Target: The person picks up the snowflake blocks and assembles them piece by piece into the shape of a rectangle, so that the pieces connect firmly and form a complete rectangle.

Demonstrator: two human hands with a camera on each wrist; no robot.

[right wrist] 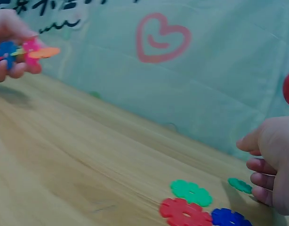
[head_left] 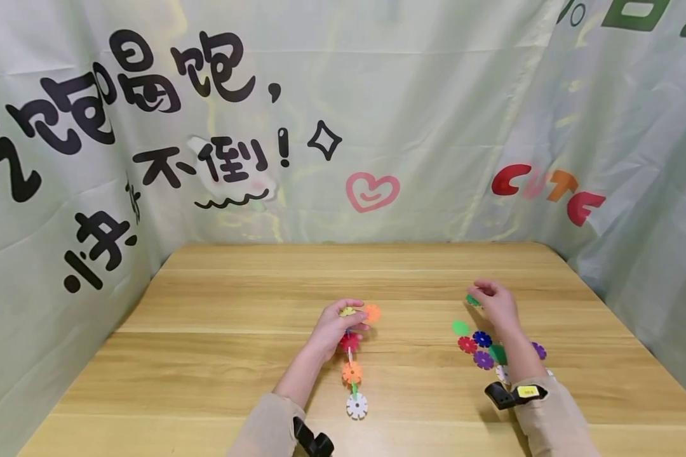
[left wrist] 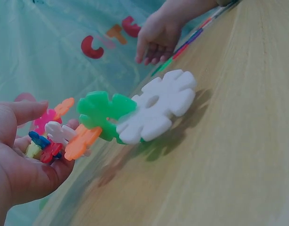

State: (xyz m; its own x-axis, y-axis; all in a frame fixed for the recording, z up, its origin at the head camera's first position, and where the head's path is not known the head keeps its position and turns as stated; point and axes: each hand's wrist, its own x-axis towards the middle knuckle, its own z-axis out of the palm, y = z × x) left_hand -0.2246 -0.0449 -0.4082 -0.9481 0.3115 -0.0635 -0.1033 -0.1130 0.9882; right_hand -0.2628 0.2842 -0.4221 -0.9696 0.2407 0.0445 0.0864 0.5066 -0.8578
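My left hand (head_left: 336, 327) grips a chain of interlocking notched plastic discs (head_left: 351, 372). Its far part, with yellow, blue, pink and orange pieces, lies among the fingers; an orange, a green and a white disc (left wrist: 158, 106) stick out toward me, the white one close over the table. To the right, my right hand (head_left: 496, 308) hangs with relaxed fingers just over a green disc (right wrist: 239, 185). In the right wrist view the thumb stands apart from the other fingers, and the disc shows right at the lower fingertips. Nothing shows between thumb and fingers in the left wrist view.
Below the right hand lie loose discs: a light green one (head_left: 460, 327), a red one (head_left: 467, 344), a blue one (head_left: 483, 339) and several others, some partly hidden by the forearm. A printed curtain (head_left: 434, 127) stands behind the wooden table (head_left: 251, 368).
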